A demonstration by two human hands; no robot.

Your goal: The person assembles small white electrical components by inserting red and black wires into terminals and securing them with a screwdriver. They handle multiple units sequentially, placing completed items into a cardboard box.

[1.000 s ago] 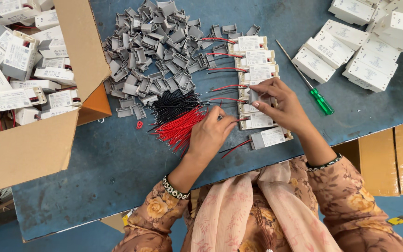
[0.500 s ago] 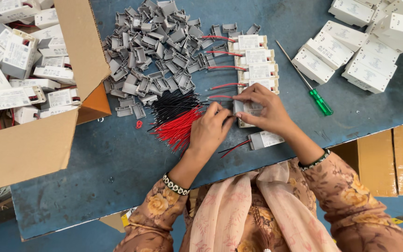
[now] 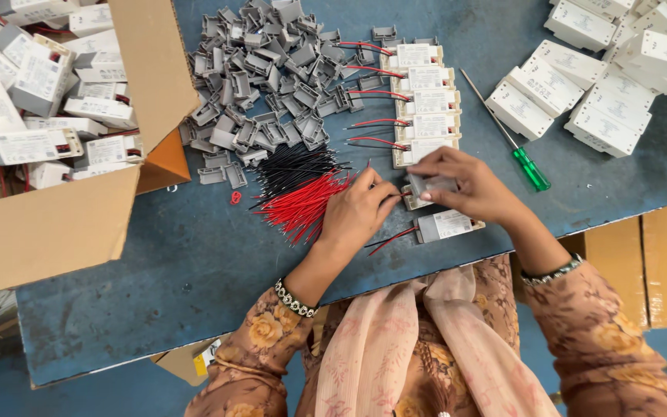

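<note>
My right hand (image 3: 472, 185) pinches a small grey-capped white plastic module (image 3: 431, 185); my left hand (image 3: 360, 210) pinches its thin red wire (image 3: 395, 198); tugging sideways could pull it loose, I think.

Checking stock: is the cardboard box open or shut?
Open: the cardboard box has its flap folded out, showing white modules inside.

sleeves: brown with orange-yellow floral print | scarf: pale peach, hanging down the chest | left wrist: beaded bracelet (image 3: 295, 300) | right wrist: beaded bracelet (image 3: 553, 272)
</note>
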